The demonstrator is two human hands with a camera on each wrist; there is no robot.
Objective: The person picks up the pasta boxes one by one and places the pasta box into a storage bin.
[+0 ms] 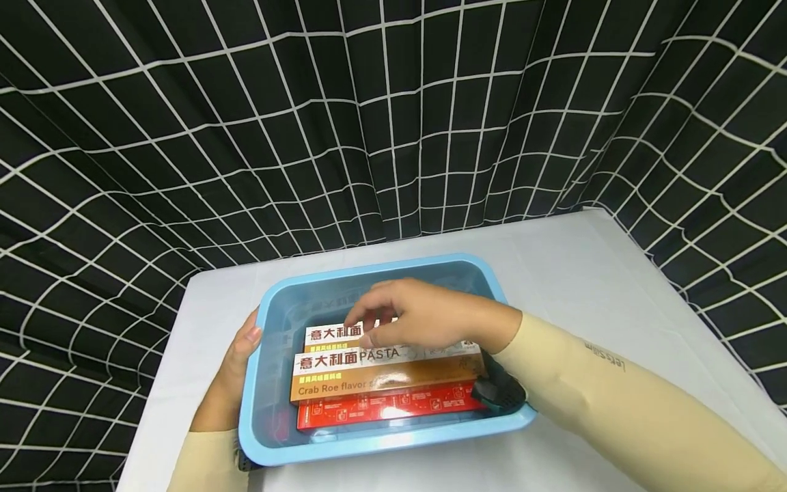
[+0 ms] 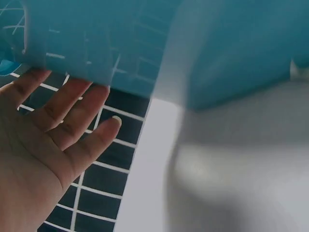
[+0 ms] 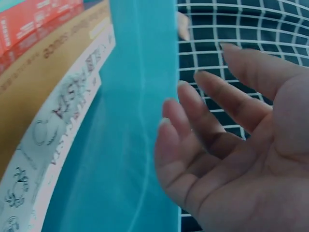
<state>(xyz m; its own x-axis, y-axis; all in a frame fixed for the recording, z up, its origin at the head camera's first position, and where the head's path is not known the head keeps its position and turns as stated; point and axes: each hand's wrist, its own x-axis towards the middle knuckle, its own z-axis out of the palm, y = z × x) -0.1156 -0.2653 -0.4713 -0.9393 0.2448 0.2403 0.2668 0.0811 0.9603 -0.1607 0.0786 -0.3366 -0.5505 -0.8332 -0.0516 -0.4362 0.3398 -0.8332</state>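
A light blue plastic bin (image 1: pixel 381 444) holds a white-and-orange pasta box (image 1: pixel 332 383) labelled "Crab Roe flavor". A similar pasta box (image 1: pixel 322 333) lies behind it, and a red box (image 1: pixel 344 410) shows along the front side. My left hand (image 1: pixel 240 352) rests against the bin's left outer wall. In the left wrist view, the fingers (image 2: pixel 79 94) look fairly straight by the blue wall. My right hand (image 1: pixel 415 314) hovers over the pasta boxes with loosely bent fingers. Nothing lies between those fingers (image 3: pixel 207 111) in the right wrist view.
The bin stands on a table with a white cloth (image 1: pixel 572 273). A black curtain with a white grid (image 1: pixel 399 137) hangs behind and at both sides. A dark wrist device (image 1: pixel 501 393) sits under my right wrist, over the bin's front right corner.
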